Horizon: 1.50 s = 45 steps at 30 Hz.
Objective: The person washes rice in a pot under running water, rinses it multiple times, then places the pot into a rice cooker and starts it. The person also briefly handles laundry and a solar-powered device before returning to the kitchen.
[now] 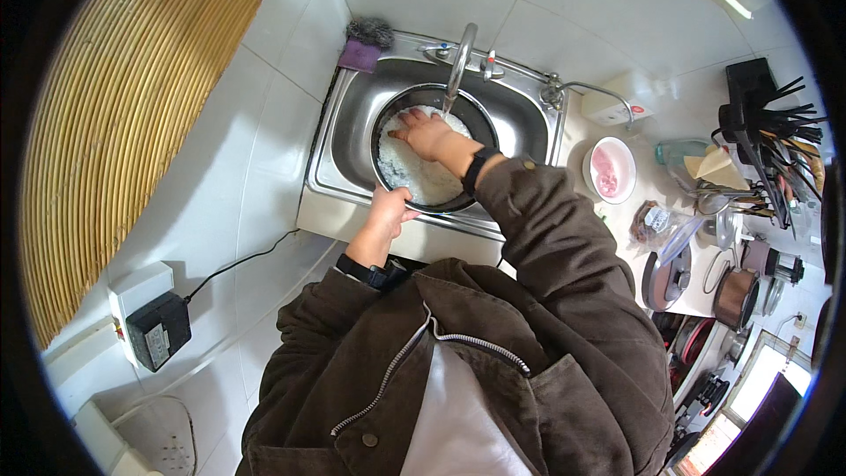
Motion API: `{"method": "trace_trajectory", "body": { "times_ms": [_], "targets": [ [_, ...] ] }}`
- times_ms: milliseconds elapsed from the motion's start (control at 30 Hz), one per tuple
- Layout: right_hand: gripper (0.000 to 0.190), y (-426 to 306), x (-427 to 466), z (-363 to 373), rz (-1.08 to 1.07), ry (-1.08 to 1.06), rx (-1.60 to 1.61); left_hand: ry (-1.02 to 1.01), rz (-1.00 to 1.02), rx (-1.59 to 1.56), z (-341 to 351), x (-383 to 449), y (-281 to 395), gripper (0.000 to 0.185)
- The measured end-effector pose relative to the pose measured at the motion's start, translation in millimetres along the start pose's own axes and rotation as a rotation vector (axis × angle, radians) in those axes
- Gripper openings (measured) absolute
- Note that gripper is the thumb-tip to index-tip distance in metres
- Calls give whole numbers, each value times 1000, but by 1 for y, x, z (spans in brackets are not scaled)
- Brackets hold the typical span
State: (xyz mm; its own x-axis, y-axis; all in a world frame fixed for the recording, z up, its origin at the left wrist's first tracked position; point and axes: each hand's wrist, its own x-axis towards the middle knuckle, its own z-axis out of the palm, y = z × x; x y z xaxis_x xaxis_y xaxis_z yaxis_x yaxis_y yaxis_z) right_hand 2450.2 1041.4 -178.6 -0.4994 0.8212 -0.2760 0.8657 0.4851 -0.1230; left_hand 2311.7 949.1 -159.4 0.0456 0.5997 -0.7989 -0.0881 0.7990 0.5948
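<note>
A dark round pot (481,120) sits in the stainless steel sink (350,116), tilted a little towards me. White rice in cloudy water (423,178) covers its bottom. My left hand (390,211) grips the near rim, thumb over the edge. Inside the pot, my right hand (423,135) lies spread on the rice with its fingers apart and partly sunk in. From the curved faucet (461,59) a stream of water (447,104) runs into the pot just beyond my right hand.
On the right counter stand a white bowl of pinkish food (624,172), a plastic bag (661,225), a pot lid (664,277) and a black utensil rack (740,112). A purple sponge (359,56) lies at the sink's back left corner. A black power adapter (158,330) hangs at the left wall.
</note>
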Motion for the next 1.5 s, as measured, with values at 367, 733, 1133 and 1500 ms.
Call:
{"method": "trace_trajectory", "body": {
  "times_ms": [367, 733, 1133, 1500],
  "targets": [
    [26, 43, -24, 65, 242, -234, 208, -12, 27, -30, -1, -5, 2, 28],
    [52, 68, 7, 79, 686, -239, 1105, -16, 31, 37, 1, 1, -2, 34],
    [46, -40, 16, 29, -165, -475, 206, -54, 49, 11, -1, 2, -7, 33],
    [27, 42, 9, 53, 260, -328, 26, -39, 8, 21, -3, 4, -8, 31]
  ]
}}
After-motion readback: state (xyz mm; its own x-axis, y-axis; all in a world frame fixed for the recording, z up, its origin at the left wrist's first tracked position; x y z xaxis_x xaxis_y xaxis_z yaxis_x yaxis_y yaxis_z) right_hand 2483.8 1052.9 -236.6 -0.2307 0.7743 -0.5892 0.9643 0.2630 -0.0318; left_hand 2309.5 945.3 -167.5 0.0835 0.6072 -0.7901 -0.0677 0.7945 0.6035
